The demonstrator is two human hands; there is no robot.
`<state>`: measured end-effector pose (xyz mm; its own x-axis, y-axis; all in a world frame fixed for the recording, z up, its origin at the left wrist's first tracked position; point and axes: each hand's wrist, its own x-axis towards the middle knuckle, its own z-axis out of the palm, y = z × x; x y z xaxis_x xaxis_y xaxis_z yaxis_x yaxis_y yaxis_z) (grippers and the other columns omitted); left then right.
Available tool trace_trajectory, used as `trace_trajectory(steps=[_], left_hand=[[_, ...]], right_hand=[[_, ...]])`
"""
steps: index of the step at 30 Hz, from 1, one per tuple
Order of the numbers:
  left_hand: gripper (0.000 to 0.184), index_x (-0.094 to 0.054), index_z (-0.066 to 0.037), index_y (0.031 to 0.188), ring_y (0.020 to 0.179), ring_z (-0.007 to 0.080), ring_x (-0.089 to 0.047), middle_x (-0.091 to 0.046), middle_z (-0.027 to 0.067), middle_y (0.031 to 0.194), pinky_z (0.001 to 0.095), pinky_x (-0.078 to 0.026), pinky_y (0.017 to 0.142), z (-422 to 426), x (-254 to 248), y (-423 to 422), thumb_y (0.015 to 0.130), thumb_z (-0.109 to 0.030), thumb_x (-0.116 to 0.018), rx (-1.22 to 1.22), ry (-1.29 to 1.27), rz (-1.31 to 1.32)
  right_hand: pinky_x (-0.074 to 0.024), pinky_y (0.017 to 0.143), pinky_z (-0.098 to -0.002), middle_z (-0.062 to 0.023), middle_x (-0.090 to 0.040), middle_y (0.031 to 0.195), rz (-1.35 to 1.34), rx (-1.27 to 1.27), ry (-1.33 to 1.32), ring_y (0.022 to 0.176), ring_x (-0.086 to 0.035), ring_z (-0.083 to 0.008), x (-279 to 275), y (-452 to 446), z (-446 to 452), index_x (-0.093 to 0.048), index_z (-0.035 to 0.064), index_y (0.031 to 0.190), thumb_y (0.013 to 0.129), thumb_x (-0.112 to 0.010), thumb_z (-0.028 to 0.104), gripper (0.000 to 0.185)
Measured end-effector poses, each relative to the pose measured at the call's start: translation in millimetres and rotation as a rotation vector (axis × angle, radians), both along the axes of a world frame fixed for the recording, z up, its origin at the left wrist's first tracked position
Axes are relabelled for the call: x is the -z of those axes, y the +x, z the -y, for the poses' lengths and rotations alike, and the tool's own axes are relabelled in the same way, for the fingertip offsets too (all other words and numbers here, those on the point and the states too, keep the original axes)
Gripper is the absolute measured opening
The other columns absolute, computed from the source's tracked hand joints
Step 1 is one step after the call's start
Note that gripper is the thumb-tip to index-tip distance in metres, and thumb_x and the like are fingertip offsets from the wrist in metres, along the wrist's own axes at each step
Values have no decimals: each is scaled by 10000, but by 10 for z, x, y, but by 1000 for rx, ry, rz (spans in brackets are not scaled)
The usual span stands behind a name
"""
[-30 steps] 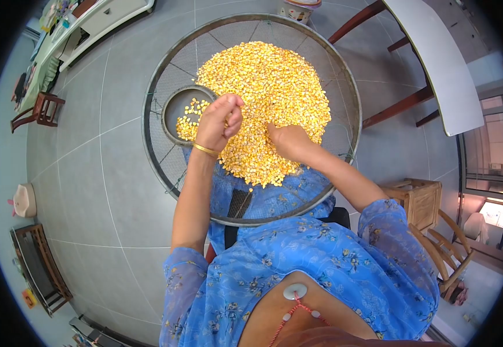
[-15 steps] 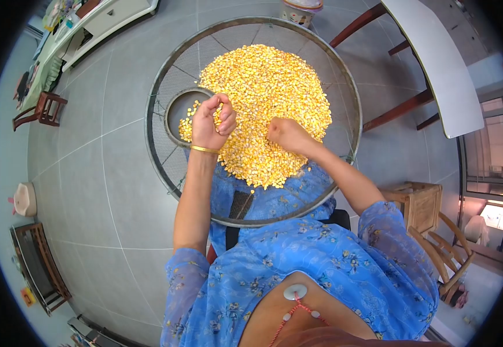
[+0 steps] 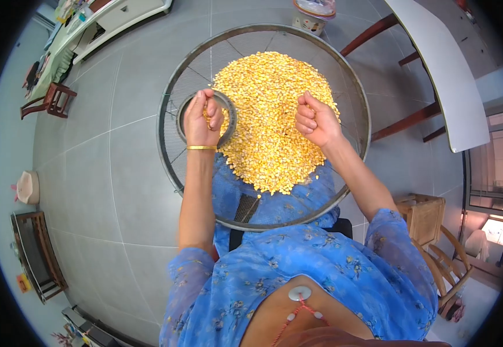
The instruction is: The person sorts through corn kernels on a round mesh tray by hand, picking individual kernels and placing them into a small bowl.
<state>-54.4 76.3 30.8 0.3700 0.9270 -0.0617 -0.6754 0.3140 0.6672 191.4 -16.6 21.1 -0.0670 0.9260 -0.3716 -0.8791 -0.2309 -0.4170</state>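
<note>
Yellow corn kernels (image 3: 274, 130) are heaped at the centre of a round mesh sieve (image 3: 237, 49), with a small bowl (image 3: 231, 120) set inside at nine o'clock. Over it, kernels are clasped in the curled left hand (image 3: 201, 120); at three o'clock, above the heap, the right hand (image 3: 319, 120) is closed, its inside hidden. A bucket (image 3: 309, 23) is seen at one o'clock, a white table (image 3: 445, 69) at two.

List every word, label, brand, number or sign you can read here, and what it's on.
No text is readable.
Small, pale round bucket with dark markings: too small to tell whether they are letters.
Small orange rectangular item at left: too blurred to read.
Round, grey-rimmed mesh sieve: no text visible.
</note>
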Motion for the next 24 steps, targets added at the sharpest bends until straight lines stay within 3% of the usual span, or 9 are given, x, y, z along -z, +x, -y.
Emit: trace_trajectory(steps=[3, 8, 10, 12, 13, 14, 17, 22, 24], left_hand=[[222, -558, -29, 918, 431, 61, -337, -423, -7, 587, 195, -268, 382, -31, -106, -100, 962, -209, -437, -211, 136, -168], [163, -573, -22, 938, 459, 35, -362, -449, -15, 594, 173, -277, 396, -81, -125, -208, 932, -137, -458, -468, 320, -409], [159, -573, -19, 943, 477, 34, -386, -460, -18, 607, 174, -300, 413, -91, -98, -239, 927, -126, -455, -490, 329, -443], [167, -578, -17, 942, 521, 38, -432, -490, -13, 627, 177, -344, 458, -121, -55, -246, 929, -135, -460, -515, 316, -516], [183, -588, -11, 956, 555, 70, -482, -552, 17, 670, 200, -383, 493, -187, 22, -277, 937, -137, -457, -517, 337, -542], [183, -588, -11, 956, 555, 70, -482, -552, 17, 670, 200, -383, 493, -242, 81, -328, 937, -137, -457, -530, 331, -540], [248, -588, 12, 983, 745, 121, -587, -648, 91, 830, 232, -461, 675, -266, 81, -382, 952, -163, -415, -447, 284, -650], [231, -579, 21, 1012, 823, 142, -614, -647, 102, 870, 242, -481, 734, -282, 120, -343, 940, -122, -413, -402, 248, -656], [226, -576, 25, 1025, 848, 150, -619, -645, 104, 885, 248, -486, 756, -270, 144, -326, 933, -101, -412, -401, 271, -692]], right_hand=[[-220, 356, -219, 40, -343, 530, 303, -59, 116, 393, -276, -59, -407, -350, -218, -527, 49, 840, 968, -412, 247, 263], [-260, 371, -220, 22, -407, 549, 465, -61, 272, 415, -328, -54, -538, -1042, -679, -529, 40, 821, 950, -434, 231, 249], [-301, 387, -218, 13, -443, 562, 476, -59, 330, 433, -372, -55, -433, -1317, -826, -529, 35, 819, 943, -440, 222, 242], [-396, 514, -242, -17, -515, 613, 654, 6, 365, 531, -476, -99, -304, -1532, -931, -539, 15, 883, 950, -422, 201, 230], [-455, 676, -270, -61, -592, 706, 686, -18, 392, 681, -568, -134, -232, -1571, -960, -548, -1, 907, 942, -422, 188, 231], [-455, 676, -270, -61, -592, 706, 688, -33, 394, 681, -568, -134, -152, -1608, -990, -548, -1, 907, 942, -422, 188, 231], [-484, 778, -304, -102, -627, 785, 686, 34, 377, 796, -624, -174, 30, -1571, -1029, -538, -14, 943, 956, -403, 179, 237], [-502, 767, -310, -115, -632, 764, 606, 54, 320, 755, -638, -185, -25, -1317, -948, -522, -25, 968, 958, -368, 153, 235], [-495, 809, -338, -132, -643, 806, 730, 12, 318, 837, -647, -239, -36, -1120, -862, -514, -26, 1002, 966, -381, 170, 240]])
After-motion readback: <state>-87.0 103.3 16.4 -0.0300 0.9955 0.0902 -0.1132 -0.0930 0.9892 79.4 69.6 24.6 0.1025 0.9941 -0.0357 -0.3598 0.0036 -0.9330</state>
